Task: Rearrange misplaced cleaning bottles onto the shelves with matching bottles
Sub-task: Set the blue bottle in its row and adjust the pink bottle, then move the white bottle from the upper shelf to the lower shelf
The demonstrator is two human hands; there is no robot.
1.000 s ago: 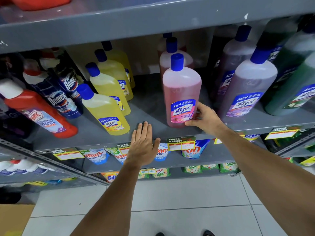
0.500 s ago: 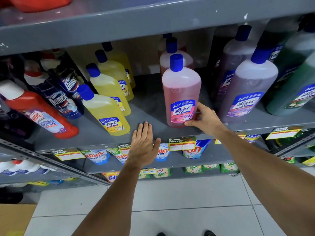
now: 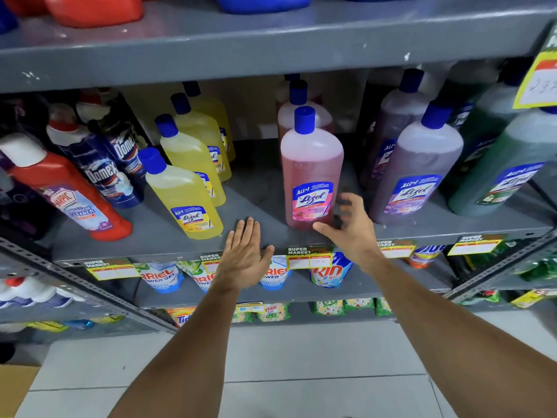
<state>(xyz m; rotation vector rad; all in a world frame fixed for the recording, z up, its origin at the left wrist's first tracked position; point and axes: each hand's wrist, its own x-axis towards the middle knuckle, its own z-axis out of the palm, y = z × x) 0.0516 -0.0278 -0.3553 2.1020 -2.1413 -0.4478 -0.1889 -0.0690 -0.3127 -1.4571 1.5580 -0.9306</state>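
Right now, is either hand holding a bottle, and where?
Neither. The left hand lies flat on the shelf edge; the right hand is open beside the pink bottle, fingers blurred.

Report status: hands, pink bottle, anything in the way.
Left hand open, flat at shelf edge. Right hand open at base of pink Lizol bottle, fingers blurred, grip unclear. Bottle upright, fronting pink row. Nothing in the way.

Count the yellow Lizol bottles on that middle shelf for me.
4, in one row running front to back: front, second, third, rear. More may hide behind.
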